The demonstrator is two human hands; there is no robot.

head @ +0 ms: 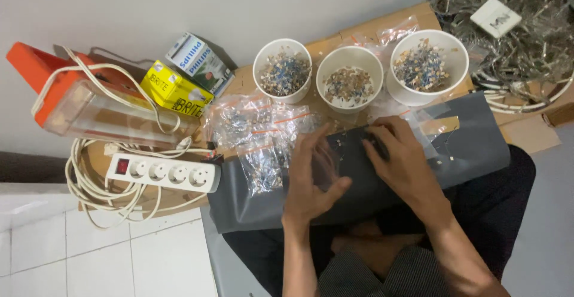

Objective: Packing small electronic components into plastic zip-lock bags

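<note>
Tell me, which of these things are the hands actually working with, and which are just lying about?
In use:
left hand, on a clear plastic bag
right hand
dark grey sheet
small bags of parts
three white cups of parts

Lying about:
power strip
orange case
two bulb boxes
tangle of wires

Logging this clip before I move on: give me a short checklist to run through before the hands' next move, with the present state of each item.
1. Left hand on the clear bag: ok, its fingers rest on it.
2. Right hand on the grey mat: ok.
3. What the right fingers pinch: cannot tell, it is hidden.
4. Three white cups upright and filled with small parts: ok.
5. Small loose parts scattered on the mat beside the right hand: not ok.
6. Spare small bags piled within the left hand's reach: ok.
</note>
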